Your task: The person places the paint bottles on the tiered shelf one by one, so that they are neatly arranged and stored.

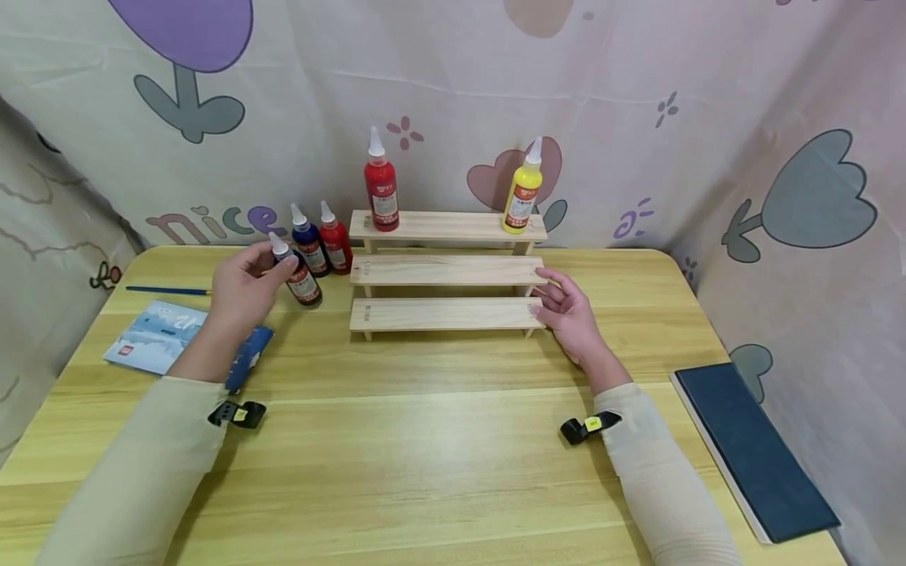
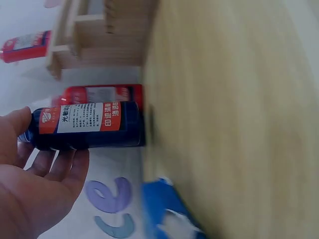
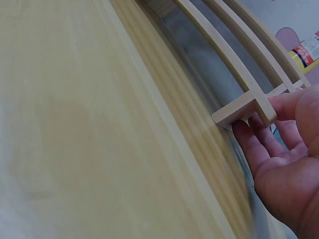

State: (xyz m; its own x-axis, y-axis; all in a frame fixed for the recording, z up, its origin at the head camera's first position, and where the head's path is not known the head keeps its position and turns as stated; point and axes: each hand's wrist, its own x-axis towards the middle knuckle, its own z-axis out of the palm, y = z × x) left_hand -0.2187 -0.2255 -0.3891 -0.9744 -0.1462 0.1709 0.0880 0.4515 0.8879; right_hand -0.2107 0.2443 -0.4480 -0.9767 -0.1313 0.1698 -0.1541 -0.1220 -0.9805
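Observation:
My left hand [image 1: 244, 287] grips a dark blue bottle [image 1: 304, 284] with a white nozzle, thumb and fingers around its upper part. The left wrist view shows this bottle [image 2: 89, 125] with its printed label toward the camera. Just behind it stand a blue bottle [image 1: 311, 244] and a red bottle [image 1: 336, 240]. At the right end of a three-step wooden rack [image 1: 446, 314], my right hand [image 1: 573, 318] pinches the lowest step, thumb on top and fingers around the end. On the top step stand another red bottle [image 1: 382, 192] at left and a yellow bottle [image 1: 522, 196] at right.
A light blue booklet [image 1: 156, 334] lies at the left, partly under my left forearm, near a thin blue brush-like stick [image 1: 167, 291]. A dark blue book [image 1: 757, 456] lies along the table's right edge. Patterned cloth [image 1: 439, 86] hangs behind the table [image 1: 439, 472].

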